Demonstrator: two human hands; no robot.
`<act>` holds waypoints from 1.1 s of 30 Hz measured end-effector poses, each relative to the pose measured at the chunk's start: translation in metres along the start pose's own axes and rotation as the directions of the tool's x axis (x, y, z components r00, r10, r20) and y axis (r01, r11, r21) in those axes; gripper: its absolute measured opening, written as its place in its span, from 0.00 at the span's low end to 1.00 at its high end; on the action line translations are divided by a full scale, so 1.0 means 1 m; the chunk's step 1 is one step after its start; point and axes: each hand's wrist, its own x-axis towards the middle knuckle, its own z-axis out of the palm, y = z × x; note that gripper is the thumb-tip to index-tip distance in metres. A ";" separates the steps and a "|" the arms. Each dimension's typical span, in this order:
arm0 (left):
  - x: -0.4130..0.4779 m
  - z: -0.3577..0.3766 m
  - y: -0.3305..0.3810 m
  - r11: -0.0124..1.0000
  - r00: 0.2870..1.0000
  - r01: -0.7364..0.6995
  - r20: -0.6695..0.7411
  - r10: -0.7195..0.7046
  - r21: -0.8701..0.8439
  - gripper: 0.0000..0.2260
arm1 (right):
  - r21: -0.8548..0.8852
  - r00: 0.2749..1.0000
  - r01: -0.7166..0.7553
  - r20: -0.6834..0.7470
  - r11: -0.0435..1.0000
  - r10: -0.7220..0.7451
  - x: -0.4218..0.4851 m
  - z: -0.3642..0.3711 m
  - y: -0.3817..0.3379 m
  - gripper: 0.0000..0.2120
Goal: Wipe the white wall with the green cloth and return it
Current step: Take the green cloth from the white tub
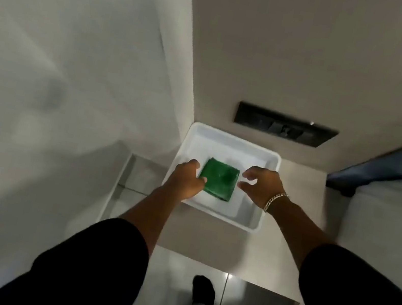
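A folded green cloth [219,180] lies flat in a white plastic tray [233,143] on a beige ledge. My left hand [185,179] rests at the cloth's left edge, thumb touching its near left corner, fingers curled by the side. My right hand [261,185], with a gold bracelet at the wrist, hovers just right of the cloth with fingers spread and nothing in them. The white wall [63,60] fills the left of the view.
A dark switch panel [283,126] sits on the beige wall behind the tray. A bed with a dark blue frame [390,169] stands at the right. Below the ledge the glossy tiled floor shows my dark shoe [203,291].
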 end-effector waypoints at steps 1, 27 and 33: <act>0.010 0.010 -0.003 0.999 0.999 0.033 -0.007 -0.033 -0.016 0.24 | 0.022 1.000 -0.008 0.002 1.000 0.008 0.009 0.013 0.005 0.17; -0.146 -0.023 -0.101 -0.020 0.954 -0.020 -0.013 -0.301 -1.000 0.07 | 0.652 0.983 0.183 -0.112 0.736 -0.146 -0.095 0.116 -0.109 0.24; -0.249 0.010 -0.225 -0.166 0.851 -0.160 -0.051 -0.523 -0.973 0.11 | 0.691 0.952 0.061 0.177 0.720 -0.250 -0.173 0.218 -0.146 0.23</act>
